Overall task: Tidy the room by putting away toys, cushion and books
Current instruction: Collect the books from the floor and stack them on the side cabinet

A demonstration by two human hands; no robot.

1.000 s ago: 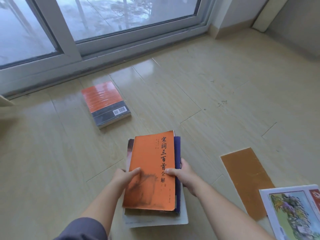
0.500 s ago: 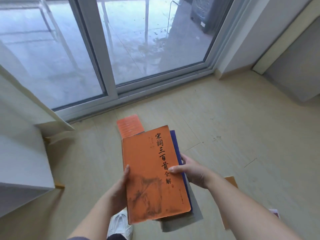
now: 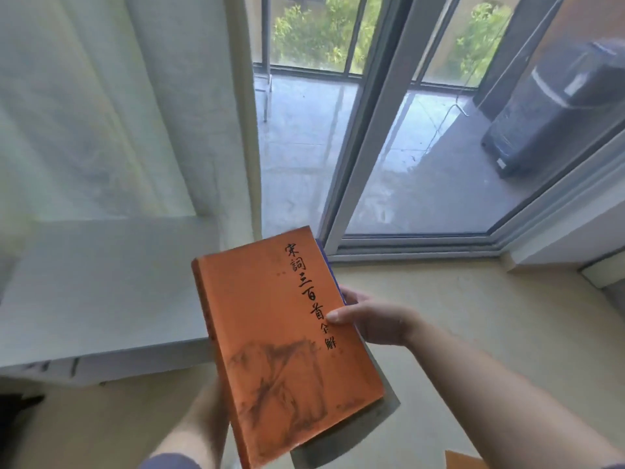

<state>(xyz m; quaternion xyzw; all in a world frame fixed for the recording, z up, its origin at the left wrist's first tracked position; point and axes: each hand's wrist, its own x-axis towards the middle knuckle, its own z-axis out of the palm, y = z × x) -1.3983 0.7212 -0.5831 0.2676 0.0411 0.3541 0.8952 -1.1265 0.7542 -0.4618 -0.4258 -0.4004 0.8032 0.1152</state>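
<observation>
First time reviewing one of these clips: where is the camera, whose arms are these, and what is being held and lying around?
No machine here: a person wears one wide-angle camera on the head, so this single view looks down at their own arms. The right hand grips an orange book, thumb on its cover, stacked on a blue book and a larger grey book. The left forearm goes under the stack; its hand is hidden. Left stands a white table before a curtain; ahead, a sliding glass door. The corner of a brown sheet lies on the floor.
</observation>
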